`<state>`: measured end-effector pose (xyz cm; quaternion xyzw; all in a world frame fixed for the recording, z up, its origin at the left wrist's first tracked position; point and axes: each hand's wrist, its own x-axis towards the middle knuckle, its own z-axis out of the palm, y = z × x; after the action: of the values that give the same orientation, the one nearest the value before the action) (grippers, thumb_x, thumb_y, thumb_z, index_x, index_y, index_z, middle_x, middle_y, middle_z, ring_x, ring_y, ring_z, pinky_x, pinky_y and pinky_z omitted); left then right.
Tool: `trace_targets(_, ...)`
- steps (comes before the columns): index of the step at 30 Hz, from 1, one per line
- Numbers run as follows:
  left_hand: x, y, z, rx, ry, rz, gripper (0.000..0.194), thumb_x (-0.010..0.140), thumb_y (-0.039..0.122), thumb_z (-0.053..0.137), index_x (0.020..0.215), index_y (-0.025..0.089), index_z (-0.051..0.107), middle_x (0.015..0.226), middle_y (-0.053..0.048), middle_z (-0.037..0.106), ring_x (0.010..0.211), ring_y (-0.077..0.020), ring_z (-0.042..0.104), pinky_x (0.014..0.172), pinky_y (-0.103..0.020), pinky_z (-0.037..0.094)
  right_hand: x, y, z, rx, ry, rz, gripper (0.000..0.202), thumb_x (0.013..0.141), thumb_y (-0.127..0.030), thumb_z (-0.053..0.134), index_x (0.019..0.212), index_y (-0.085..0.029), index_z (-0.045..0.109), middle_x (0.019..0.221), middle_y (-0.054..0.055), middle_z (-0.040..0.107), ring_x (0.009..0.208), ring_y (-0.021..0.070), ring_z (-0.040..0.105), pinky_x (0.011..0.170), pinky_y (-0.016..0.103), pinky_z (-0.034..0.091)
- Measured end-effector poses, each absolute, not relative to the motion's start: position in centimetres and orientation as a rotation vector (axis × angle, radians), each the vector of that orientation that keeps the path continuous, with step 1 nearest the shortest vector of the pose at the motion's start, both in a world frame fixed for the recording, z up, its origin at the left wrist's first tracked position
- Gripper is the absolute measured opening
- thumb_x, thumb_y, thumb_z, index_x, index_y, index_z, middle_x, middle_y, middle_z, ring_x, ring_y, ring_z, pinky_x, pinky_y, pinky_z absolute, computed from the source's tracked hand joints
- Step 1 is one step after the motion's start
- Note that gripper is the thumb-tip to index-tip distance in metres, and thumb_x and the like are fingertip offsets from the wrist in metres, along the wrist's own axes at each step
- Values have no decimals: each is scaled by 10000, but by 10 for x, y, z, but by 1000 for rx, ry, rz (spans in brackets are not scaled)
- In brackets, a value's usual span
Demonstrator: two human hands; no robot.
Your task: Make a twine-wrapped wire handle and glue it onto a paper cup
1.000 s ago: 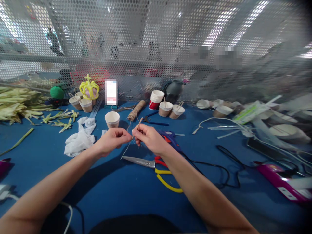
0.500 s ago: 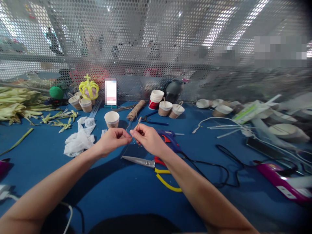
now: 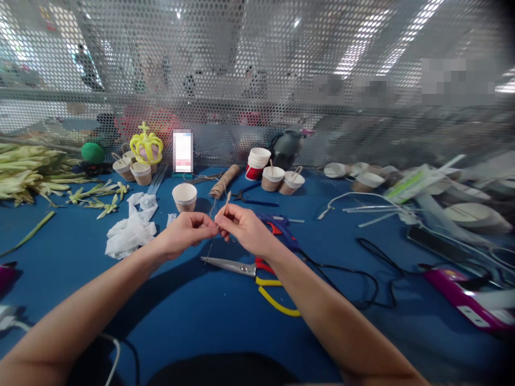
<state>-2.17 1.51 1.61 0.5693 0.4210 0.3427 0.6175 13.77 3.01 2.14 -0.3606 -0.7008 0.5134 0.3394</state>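
My left hand (image 3: 192, 231) is closed in a pinch on a thin strand of twine (image 3: 208, 251), whose tail hangs down toward the scissors' tip. Its fingertips meet those of my right hand (image 3: 241, 225), which is closed around a thin tan stick (image 3: 228, 199) pointing up. Fingers hide where strand and stick meet. Behind them lies a roll of brown twine (image 3: 223, 183), its line running toward my hands. A white paper cup with a brown wrapped base (image 3: 184, 198) stands just beyond my left hand. Scissors with red and yellow handles (image 3: 237, 266) lie open below.
A blue glue gun (image 3: 281, 228) lies partly behind my right hand, its black cord trailing right. Pliers (image 3: 257, 202) and several wrapped cups (image 3: 272, 179) sit farther back. Crumpled white tissue (image 3: 131, 233) is at left, a purple power strip (image 3: 462, 297) at right. Perforated metal (image 3: 257, 64) closes the back.
The tan stick in my right hand has turned slightly more upright. The twine's tail has swung a little to the right. Both hands stay nearly in place.
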Motion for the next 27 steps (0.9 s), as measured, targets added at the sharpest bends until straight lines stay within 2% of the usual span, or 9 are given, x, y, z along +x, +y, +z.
trace_targets(6, -24, 17, 15, 1399, 989, 772, 231, 683, 347, 586, 659, 128, 518, 514, 52, 405, 427, -34, 248, 407, -203, 145, 139, 30, 22, -1008, -1875, 1252, 257, 771, -412, 490, 701, -165, 468, 588, -29, 470, 519, 84, 472, 485, 216, 426)
trace_targets(14, -24, 16, 19, 1524, 1025, 792, 150, 676, 250, 557, 609, 127, 503, 535, 53, 412, 482, -48, 298, 452, -201, 202, 139, 30, 22, -1094, -2000, 1077, 236, 803, -377, 448, 702, -164, 471, 546, -27, 470, 494, 97, 463, 489, 230, 394)
trace_targets(19, -23, 15, 18, 1522, 1022, 794, 155, 688, 237, 535, 589, 132, 478, 518, 65, 377, 479, -46, 280, 454, -200, 198, 137, 27, 24, -1169, -2045, 927, 229, 806, -344, 447, 663, -166, 464, 550, -22, 473, 504, 96, 439, 480, 224, 349)
trace_targets(27, -21, 14, 15, 1487, 1033, 804, 220, 674, 276, 568, 560, 138, 438, 490, 75, 339, 461, -37, 247, 429, -190, 172, 135, 27, 21, -1169, -2025, 882, 274, 789, -345, 478, 589, -171, 407, 511, -49, 391, 473, 72, 358, 451, 213, 301)
